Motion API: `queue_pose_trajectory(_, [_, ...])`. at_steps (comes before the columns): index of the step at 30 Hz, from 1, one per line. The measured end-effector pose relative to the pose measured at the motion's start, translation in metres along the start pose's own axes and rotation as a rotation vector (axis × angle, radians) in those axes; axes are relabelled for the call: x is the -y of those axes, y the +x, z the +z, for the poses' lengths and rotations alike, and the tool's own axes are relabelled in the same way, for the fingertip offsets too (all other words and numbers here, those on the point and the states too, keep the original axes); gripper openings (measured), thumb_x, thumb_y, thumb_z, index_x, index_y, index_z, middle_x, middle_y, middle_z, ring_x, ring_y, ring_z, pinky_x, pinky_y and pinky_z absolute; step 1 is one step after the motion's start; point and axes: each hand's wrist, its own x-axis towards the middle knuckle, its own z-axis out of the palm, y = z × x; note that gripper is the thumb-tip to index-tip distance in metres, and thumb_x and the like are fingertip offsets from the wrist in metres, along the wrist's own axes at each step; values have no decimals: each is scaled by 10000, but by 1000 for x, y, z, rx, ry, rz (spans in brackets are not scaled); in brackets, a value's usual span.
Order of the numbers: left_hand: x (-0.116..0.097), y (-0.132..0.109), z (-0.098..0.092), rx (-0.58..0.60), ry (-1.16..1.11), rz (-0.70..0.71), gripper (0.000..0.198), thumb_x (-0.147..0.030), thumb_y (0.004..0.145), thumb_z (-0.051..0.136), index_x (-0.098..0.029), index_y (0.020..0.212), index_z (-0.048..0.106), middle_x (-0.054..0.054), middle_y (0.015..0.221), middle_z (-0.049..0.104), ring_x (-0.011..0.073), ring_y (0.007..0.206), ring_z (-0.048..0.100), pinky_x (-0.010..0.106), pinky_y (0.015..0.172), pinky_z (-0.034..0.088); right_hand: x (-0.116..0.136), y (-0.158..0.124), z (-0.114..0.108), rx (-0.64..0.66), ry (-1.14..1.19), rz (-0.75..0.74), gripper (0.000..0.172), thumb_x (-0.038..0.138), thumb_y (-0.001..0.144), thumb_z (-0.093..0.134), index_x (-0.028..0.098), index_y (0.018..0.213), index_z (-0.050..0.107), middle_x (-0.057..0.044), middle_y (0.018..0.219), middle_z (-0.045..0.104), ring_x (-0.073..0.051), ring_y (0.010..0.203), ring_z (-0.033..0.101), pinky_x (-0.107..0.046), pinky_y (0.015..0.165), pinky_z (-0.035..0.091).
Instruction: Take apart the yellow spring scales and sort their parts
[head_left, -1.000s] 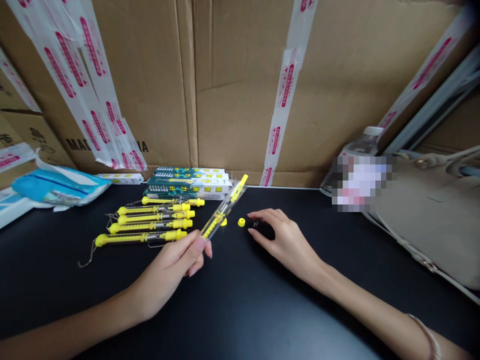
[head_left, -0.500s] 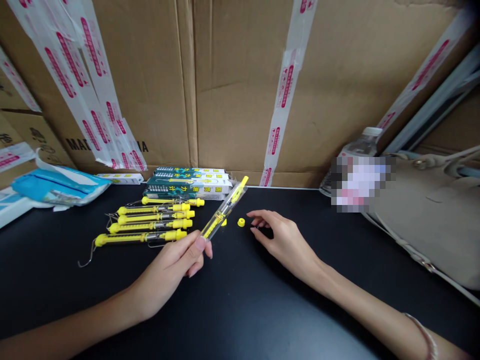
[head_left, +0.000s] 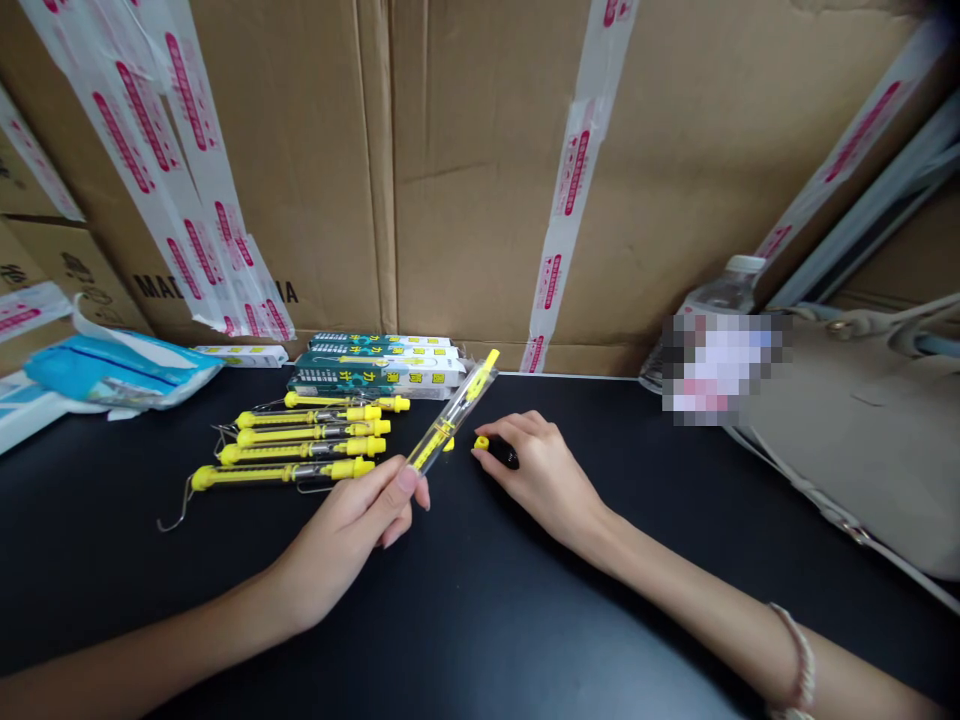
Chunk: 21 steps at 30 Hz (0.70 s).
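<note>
My left hand [head_left: 367, 530] is closed around the lower end of a clear-tubed spring scale [head_left: 454, 410], tilted up to the right with its yellow inner part showing. My right hand [head_left: 544, 465] has thumb and forefinger closed at the sides of a small yellow cap [head_left: 481, 443] at table level. A second yellow piece [head_left: 449, 444] shows partly behind the tube. Several spring scales with yellow ends and metal hooks lie in a row left of my left hand, the nearest one [head_left: 281, 476] with its hook pointing left.
Green and white printed boxes [head_left: 375, 378] are stacked at the back, against a large taped cardboard box [head_left: 465, 200]. A blue packet [head_left: 127, 365] lies at the left. At the right stand a plastic bottle [head_left: 739, 285] and a beige handbag [head_left: 847, 440] on the black table [head_left: 480, 620].
My right hand has moved left, and its thumb and forefinger have come together on the yellow cap. My left hand and the spring scale have barely shifted.
</note>
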Motion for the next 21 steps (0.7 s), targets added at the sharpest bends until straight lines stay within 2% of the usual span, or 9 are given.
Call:
queue_pose_trajectory(5, [2,-1,0,-6,-13,3,497,-611,988,340,-188,877,577,-57,589,384,112,529,298,259,482,205,8,0,2,1,-22,-2,127,193,893,685,189,1012,729,-62,1024,757,-264,954,639,-435,893,483])
queue_pose_trajectory(11, [3,-1,1,-5,-28,11,496,-614,987,345,-187,871,570,-58,592,385,112,535,309,258,493,222,17,1,2,-37,-40,7,275,235,846,749,189,1110,690,-76,1096,741,-296,1031,608,-450,883,457])
queue_pose_trajectory(17, [4,-2,0,-3,-51,15,486,-604,990,347,-187,872,567,-59,596,388,115,543,314,268,513,230,33,14,10,2,-39,-45,74,225,887,705,205,957,695,-58,999,759,-278,970,618,-425,830,433])
queue_pose_trajectory(21, [4,-5,0,-5,-52,7,495,-615,987,344,-189,858,560,-60,590,387,118,551,324,277,533,237,40,19,15,27,-30,-87,60,217,895,696,207,953,682,-53,999,754,-271,970,613,-404,829,431])
